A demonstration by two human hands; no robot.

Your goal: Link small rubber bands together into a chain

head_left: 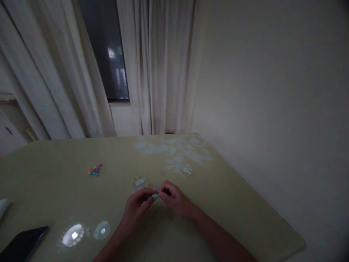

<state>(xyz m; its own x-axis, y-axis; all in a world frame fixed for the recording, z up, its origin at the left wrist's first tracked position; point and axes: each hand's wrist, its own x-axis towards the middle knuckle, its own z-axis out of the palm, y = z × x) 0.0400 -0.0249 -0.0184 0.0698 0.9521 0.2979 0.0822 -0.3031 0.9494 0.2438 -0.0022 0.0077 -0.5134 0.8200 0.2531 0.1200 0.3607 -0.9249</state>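
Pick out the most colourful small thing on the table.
The bright pile, left of the clear packet, mixing pink, orange and blue. The packet beyond the left hand is mostly see-through; the rightmost item is whitish.

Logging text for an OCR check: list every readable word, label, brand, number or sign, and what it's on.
None readable.
White patch on the clear packet: maybe a label; too small and blurred.
Small pale piece in the left hand: too small to read.
Dark flat object, lower left: no text visible.
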